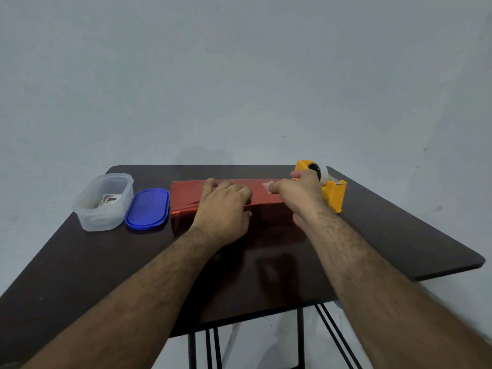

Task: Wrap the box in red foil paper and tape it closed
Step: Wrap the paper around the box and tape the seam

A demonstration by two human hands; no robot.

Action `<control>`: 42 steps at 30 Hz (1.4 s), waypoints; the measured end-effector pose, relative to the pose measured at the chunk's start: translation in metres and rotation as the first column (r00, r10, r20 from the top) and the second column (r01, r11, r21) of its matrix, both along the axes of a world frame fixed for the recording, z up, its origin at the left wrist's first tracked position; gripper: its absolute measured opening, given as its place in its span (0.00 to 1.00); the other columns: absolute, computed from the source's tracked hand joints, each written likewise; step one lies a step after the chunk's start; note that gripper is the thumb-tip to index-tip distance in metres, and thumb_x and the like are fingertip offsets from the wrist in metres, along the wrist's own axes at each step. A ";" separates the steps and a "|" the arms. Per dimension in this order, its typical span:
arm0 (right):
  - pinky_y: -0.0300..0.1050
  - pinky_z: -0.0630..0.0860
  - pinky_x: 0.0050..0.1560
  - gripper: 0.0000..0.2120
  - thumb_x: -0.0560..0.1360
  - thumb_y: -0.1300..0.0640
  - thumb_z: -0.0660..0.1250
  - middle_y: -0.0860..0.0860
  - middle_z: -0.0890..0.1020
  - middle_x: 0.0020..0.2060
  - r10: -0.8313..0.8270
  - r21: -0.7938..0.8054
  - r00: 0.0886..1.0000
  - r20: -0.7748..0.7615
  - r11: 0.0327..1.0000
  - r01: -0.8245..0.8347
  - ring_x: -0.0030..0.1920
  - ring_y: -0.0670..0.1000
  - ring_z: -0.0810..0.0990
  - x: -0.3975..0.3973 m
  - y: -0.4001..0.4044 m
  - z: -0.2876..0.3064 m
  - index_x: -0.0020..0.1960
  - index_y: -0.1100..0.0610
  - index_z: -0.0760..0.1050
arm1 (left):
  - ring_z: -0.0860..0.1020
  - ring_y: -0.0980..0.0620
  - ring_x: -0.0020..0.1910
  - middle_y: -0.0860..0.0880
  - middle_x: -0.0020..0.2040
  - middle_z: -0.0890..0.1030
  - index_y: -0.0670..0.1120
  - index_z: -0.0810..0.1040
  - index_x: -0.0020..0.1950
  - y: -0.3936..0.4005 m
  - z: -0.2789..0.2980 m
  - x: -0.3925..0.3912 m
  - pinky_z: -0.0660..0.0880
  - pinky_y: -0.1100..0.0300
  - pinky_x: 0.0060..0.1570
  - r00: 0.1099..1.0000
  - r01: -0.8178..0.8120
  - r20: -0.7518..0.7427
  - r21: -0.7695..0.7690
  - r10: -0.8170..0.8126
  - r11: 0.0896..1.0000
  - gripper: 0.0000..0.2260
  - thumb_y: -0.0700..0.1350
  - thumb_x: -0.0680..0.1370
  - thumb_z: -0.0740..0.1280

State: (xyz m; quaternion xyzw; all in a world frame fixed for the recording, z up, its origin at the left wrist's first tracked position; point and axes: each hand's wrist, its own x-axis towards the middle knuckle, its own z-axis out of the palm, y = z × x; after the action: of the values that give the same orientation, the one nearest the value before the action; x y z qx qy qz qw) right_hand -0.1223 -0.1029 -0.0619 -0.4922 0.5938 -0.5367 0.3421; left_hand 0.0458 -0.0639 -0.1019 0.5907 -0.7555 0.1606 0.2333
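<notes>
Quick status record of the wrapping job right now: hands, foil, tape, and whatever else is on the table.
left hand: lies palm down on the red foil, holding the fold flat
right hand: fingertip presses a piece of tape onto the foil; the other fingers are curled
box: hidden under the foil
foil seam: runs along the top, the left end not yet taped
tape dispenser: yellow, just behind the right hand
clear tub: open, at the table's left
blue lid: flat between tub and foil
table: dark brown
</notes>
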 end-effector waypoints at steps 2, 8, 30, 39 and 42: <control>0.43 0.72 0.44 0.35 0.67 0.60 0.83 0.52 0.78 0.57 0.003 0.011 1.000 0.001 1.000 -0.003 0.57 0.53 0.77 -0.001 -0.001 -0.001 0.68 0.56 0.71 | 0.76 0.53 0.67 0.57 0.60 0.83 0.54 0.77 0.63 0.000 0.001 -0.002 0.57 0.46 0.76 1.000 -0.003 -0.018 0.012 0.003 1.000 0.12 0.53 0.80 0.70; 0.51 0.81 0.52 0.35 0.56 0.58 0.86 0.54 0.84 0.53 -0.022 0.089 0.999 -0.025 0.996 0.025 0.54 0.56 0.83 0.009 -0.006 -0.004 0.60 0.60 0.79 | 0.78 0.52 0.64 0.56 0.59 0.83 0.53 0.69 0.71 -0.003 -0.001 -0.001 0.60 0.49 0.75 0.997 0.005 -0.078 0.006 -0.004 1.000 0.24 0.51 0.78 0.73; 0.35 0.66 0.25 0.10 0.68 0.69 0.75 0.55 0.78 0.28 0.007 0.310 1.000 -0.027 0.951 0.001 0.15 0.46 0.64 0.035 0.000 0.010 0.34 0.61 0.75 | 0.82 0.48 0.56 0.53 0.50 0.84 0.49 0.64 0.63 -0.002 -0.004 0.001 0.64 0.46 0.70 0.989 0.055 -0.138 -0.025 -0.058 0.998 0.23 0.48 0.76 0.73; 0.38 0.63 0.26 0.05 0.75 0.63 0.71 0.51 0.83 0.32 0.130 0.459 0.972 -0.195 0.888 -0.027 0.13 0.44 0.65 0.036 0.000 0.022 0.41 0.61 0.78 | 0.81 0.48 0.56 0.53 0.50 0.84 0.49 0.64 0.64 0.000 -0.003 0.000 0.63 0.46 0.69 0.991 0.045 -0.130 -0.009 -0.045 0.999 0.23 0.48 0.76 0.73; 0.36 0.63 0.24 0.04 0.77 0.58 0.71 0.49 0.74 0.20 0.195 0.543 0.937 -0.291 0.840 -0.006 0.13 0.46 0.63 0.033 0.000 0.030 0.48 0.59 0.82 | 0.81 0.48 0.57 0.53 0.51 0.84 0.49 0.63 0.64 0.000 -0.002 0.000 0.62 0.46 0.71 0.991 0.042 -0.128 0.004 -0.042 0.999 0.24 0.48 0.76 0.73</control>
State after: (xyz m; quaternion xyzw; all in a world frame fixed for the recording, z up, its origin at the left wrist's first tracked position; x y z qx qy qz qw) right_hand -0.0896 -0.1026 -0.0318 -0.4920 0.7418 -0.2397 0.3876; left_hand 0.0456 -0.0635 -0.1043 0.5845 -0.7519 0.1150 0.2824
